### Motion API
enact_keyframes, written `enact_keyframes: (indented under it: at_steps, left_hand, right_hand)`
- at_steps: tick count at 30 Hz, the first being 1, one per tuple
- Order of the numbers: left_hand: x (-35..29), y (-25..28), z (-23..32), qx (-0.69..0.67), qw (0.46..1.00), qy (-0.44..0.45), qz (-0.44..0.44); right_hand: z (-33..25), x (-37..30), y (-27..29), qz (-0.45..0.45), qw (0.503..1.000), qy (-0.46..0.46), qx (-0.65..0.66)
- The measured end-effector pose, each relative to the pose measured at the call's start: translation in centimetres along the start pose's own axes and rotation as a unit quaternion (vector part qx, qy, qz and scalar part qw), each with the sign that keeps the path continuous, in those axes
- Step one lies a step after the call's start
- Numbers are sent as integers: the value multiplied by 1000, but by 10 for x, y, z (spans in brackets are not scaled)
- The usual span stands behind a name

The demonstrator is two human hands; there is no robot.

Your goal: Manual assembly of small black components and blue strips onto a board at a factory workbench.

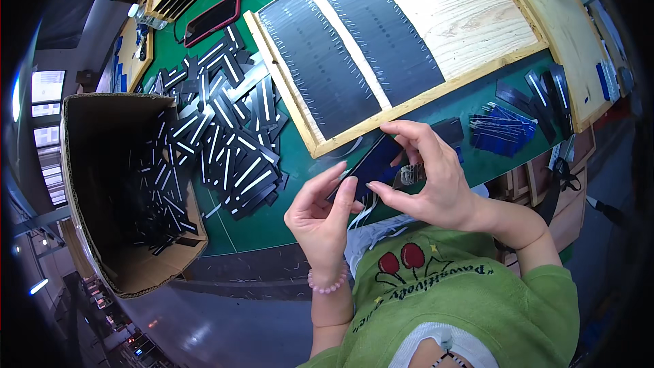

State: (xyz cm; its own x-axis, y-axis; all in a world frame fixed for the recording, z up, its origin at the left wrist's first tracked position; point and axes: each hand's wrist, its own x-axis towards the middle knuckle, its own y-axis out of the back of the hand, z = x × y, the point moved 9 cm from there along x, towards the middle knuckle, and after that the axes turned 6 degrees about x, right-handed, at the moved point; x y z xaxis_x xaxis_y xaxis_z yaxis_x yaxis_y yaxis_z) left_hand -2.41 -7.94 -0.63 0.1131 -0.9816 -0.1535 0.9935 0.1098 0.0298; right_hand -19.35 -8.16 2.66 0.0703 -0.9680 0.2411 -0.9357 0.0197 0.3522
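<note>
Between my two hands is a thin, dark, glossy rectangular piece, tilted above the near edge of the green table. My left hand pinches its lower left end between thumb and fingers. At the other end, my right hand curves around it, with thumb and index finger at its edges. White thread-like strips hang below the piece. Just beyond, a wood-framed board carries two rows of overlapping dark pieces, a left row and a right row, with short pale ends along their sides.
A heap of black pieces with white stripes covers the table's left side. More lie in an open cardboard box tipped toward it. A phone rests farther back. Blue pieces with pale ends and black strips lie at right.
</note>
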Motion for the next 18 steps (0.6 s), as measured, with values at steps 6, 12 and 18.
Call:
enact_keyframes:
  at_steps: [6,12,18]
  left_hand:
    - [0,-2,-2,13,1000,7,-13]
    - [-1,0,-4,14,1000,16,-9]
    - [-1,0,-5,8,1000,20,-11]
  right_hand:
    - [3,-2,-1,-5,1000,-7,-5]
    - [2,-3,-1,-3,1000,-5,-5]
    - [0,-3,1,-4,1000,-3,-6]
